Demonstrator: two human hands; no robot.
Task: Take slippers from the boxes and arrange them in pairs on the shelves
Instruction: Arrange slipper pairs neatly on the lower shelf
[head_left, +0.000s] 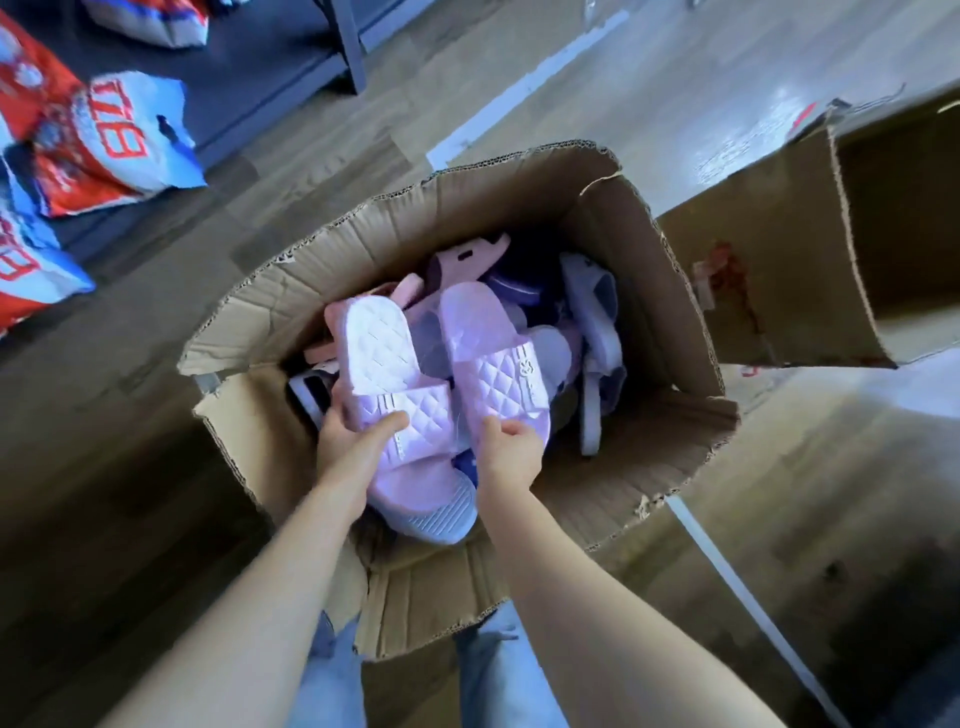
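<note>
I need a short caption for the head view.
Left hand grips one lilac slipper, right hand grips the other slipper, over the cardboard box.

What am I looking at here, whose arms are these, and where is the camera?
No machine here: a person works bare-handed, and the single picture comes from a camera worn on their head, looking down. The left hand grips a lilac slipper; the right hand holds the matching slipper. Both are over an open cardboard box that holds other slippers and stands on the floor. A second box lies open to the right; printed bags sit at the upper left.
</note>
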